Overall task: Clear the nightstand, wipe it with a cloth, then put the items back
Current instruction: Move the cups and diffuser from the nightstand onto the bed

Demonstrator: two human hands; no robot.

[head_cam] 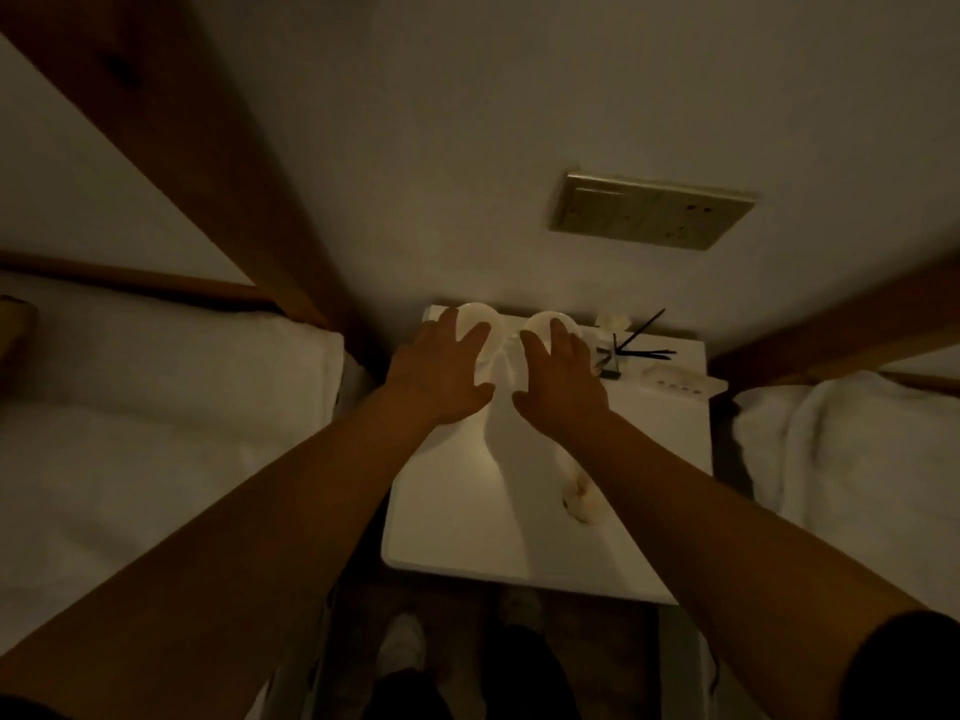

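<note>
A white nightstand (467,517) stands between two beds. At its back edge sit two white cups side by side. My left hand (441,374) holds the left cup (485,317), fingers spread over its left side and thumb at its near side. In the same way my right hand (563,379) holds the right cup (540,322). To their right stand a reed diffuser (613,363) with black sticks, a small pale object (613,320) by the wall and a white power strip (675,384). A small cream lump (582,504) lies under my right forearm.
White bedding lies on the left (171,433) and on the right (852,449), each close to the nightstand's sides. A wooden bedpost (218,174) rises at the left. A switch and socket plate (652,210) sits on the wall above the stand. My shoes (400,646) show below.
</note>
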